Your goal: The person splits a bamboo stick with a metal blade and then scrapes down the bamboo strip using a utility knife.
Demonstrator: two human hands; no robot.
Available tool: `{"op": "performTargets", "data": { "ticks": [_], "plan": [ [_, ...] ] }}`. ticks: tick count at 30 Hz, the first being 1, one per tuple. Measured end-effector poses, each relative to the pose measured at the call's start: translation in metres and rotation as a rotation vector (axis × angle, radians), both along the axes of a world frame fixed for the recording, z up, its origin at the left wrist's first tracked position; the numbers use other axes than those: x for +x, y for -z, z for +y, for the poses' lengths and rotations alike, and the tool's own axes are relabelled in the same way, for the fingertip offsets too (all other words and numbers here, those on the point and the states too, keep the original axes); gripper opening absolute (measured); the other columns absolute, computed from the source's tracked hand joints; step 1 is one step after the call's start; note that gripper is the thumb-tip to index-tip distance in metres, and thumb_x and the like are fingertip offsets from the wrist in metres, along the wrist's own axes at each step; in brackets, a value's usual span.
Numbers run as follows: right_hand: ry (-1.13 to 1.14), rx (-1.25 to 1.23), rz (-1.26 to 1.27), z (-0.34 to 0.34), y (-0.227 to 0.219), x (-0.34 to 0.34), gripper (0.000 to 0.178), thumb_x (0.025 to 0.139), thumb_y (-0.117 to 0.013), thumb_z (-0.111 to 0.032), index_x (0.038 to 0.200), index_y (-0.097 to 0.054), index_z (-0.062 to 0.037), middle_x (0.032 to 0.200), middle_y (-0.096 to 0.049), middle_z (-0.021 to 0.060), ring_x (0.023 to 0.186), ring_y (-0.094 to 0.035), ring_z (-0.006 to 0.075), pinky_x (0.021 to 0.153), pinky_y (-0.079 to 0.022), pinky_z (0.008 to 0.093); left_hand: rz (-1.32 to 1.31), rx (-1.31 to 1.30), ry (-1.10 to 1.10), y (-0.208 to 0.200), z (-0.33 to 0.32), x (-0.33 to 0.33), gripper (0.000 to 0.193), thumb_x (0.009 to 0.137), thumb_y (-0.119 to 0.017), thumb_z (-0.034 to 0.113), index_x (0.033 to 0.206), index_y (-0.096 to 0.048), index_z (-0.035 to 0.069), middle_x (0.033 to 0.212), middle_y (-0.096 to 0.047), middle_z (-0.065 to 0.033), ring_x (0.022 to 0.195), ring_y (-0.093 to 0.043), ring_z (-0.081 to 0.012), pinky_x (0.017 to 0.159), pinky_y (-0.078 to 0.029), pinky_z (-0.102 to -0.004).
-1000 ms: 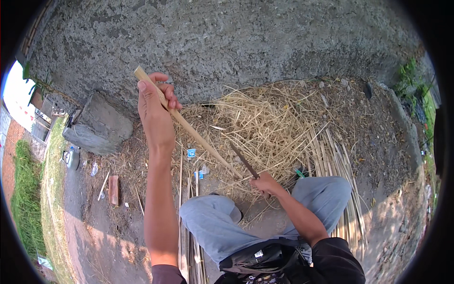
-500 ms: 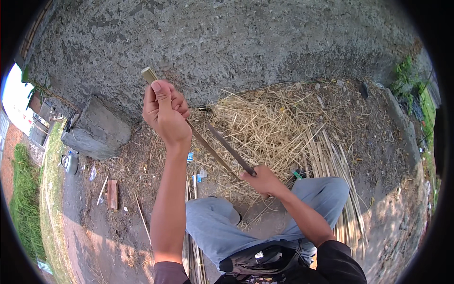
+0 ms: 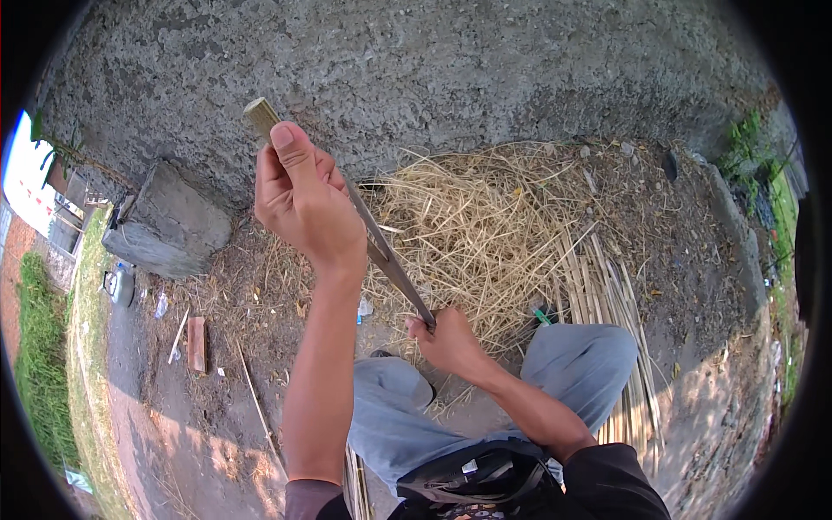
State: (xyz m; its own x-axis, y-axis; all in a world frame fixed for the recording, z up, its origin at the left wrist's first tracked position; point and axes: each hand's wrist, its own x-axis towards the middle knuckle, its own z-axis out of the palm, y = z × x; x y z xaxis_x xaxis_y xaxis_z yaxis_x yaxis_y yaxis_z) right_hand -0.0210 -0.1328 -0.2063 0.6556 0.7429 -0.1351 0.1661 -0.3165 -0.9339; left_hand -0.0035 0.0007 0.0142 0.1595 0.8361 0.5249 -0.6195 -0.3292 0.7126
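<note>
In the left grip (image 3: 310,204), wooden stick (image 3: 262,119), one end jutting out

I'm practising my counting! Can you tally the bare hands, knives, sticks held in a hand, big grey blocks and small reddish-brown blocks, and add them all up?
Left hand and right hand: 2
Knife: 1
Held stick: 1
Big grey block: 1
Small reddish-brown block: 1
Total: 6
</note>
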Motion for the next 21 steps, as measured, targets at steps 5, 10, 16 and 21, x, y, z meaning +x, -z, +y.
{"op": "performTargets", "data": {
  "ticks": [5, 10, 16, 21],
  "plan": [
    [-0.026, -0.230, 0.220, -0.002, 0.016, 0.003, 0.035, 0.088, -0.062, -0.024, 0.076, -0.066, 0.0094, 0.057, -0.060, 0.0223, 0.051, -0.063, 0.0322, 0.051, -0.046, 0.0421, -0.006, 0.024, -0.035, 0.000, 0.002, 0.001, 0.037, 0.096, -0.057, 0.038, 0.073, -0.045, 0.011, 0.056, -0.037, 0.0033, 0.044, -0.027, -0.0020, 0.039, -0.015, -0.0200],
    [0.014, 0.035, 0.031, 0.004, 0.012, -0.002, 0.038, 0.088, -0.060, -0.024, 0.076, -0.064, 0.0117, 0.059, -0.060, 0.0234, 0.049, -0.061, 0.0317, 0.051, -0.048, 0.0421, 0.013, 0.048, -0.029, -0.003, -0.011, -0.001, 0.037, 0.096, -0.057, 0.037, 0.073, -0.045, 0.011, 0.056, -0.037, 0.0038, 0.045, -0.028, -0.0020, 0.039, -0.015, -0.0202],
    [-0.063, -0.236, 0.015, 0.014, 0.048, 0.017, 0.033, 0.086, -0.063, -0.023, 0.072, -0.065, 0.0067, 0.056, -0.059, 0.0163, 0.050, -0.059, 0.0240, 0.050, -0.045, 0.0374, 0.019, -0.001, -0.071, 0.003, 0.003, -0.009, 0.036, 0.096, -0.057, 0.037, 0.074, -0.045, 0.012, 0.057, -0.037, 0.0036, 0.045, -0.027, -0.0017, 0.039, -0.014, -0.0202],
    [0.124, -0.003, -0.060, 0.015, 0.050, -0.018, 0.037, 0.086, -0.063, -0.023, 0.069, -0.060, 0.0084, 0.047, -0.050, 0.0158, 0.043, -0.052, 0.0259, 0.046, -0.042, 0.0399, 0.033, 0.008, -0.084, -0.001, -0.004, -0.011, 0.038, 0.097, -0.056, 0.038, 0.073, -0.045, 0.011, 0.057, -0.038, 0.0038, 0.047, -0.029, -0.0019, 0.040, -0.019, -0.0201]
  ]
}}
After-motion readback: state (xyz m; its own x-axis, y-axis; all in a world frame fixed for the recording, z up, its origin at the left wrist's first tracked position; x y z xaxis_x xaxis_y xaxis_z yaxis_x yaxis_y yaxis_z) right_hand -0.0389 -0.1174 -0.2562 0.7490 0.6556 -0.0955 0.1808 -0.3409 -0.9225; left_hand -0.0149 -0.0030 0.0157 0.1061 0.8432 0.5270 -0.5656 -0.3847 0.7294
